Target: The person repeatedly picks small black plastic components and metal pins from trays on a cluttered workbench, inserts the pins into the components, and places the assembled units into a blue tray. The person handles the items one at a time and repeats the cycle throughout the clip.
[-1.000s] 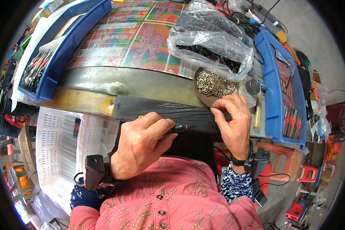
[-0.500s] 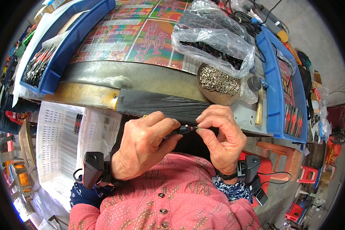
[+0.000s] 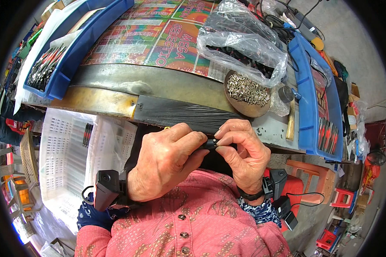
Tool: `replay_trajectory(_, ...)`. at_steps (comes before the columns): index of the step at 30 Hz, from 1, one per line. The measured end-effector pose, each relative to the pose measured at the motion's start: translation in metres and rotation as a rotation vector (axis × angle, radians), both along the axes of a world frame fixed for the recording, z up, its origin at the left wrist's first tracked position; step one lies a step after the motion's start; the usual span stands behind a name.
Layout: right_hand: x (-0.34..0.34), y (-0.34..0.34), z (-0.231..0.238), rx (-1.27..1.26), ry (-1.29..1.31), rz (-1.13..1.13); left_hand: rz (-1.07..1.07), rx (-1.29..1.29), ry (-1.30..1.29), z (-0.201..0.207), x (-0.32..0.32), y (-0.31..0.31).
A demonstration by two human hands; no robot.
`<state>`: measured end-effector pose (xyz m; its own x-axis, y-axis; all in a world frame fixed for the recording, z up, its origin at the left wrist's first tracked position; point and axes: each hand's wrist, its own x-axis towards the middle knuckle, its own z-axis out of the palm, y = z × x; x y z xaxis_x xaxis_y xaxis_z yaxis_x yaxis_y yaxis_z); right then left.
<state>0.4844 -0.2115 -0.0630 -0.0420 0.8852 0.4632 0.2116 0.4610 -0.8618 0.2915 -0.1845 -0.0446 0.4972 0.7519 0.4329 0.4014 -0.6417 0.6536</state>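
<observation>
My left fingers [image 3: 193, 140] hold a black cylindrical piece [image 3: 209, 144] before the desk [image 3: 184, 112]; my right fingers [image 3: 237, 137] pinch its end. It seems unfinished; slim red-and-black sticks [image 3: 47, 66] in the long blue tray [image 3: 61, 85] look done.

From the right hand [image 3: 244, 150], the bare metal strip [image 3: 116, 79] at ten o'clock offers passage; the heaped bowl [image 3: 244, 108] blocks twelve, the wooden-handled tool [image 3: 291, 124] and blue tray [image 3: 306, 124] two.
</observation>
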Motion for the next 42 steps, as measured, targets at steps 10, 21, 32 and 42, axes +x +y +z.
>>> replay_trajectory(10, -0.001, 0.001, 0.004, 0.155, -0.219, -0.066, 0.012, 0.040, 0.066, 0.000, 0.000, -0.001)
replay_trajectory(21, -0.008, 0.001, 0.004, 0.238, -0.303, -0.146, 0.045, 0.129, 0.080, -0.005, 0.003, -0.002)
replay_trajectory(32, -0.014, -0.008, -0.007, -0.210, 0.192, -0.013, 0.075, 0.179, 0.027, -0.010, 0.005, 0.000)
replay_trajectory(42, -0.008, -0.008, 0.005, -0.544, 0.310, 0.150, 0.053, 0.139, 0.021, -0.009, 0.003, -0.002)
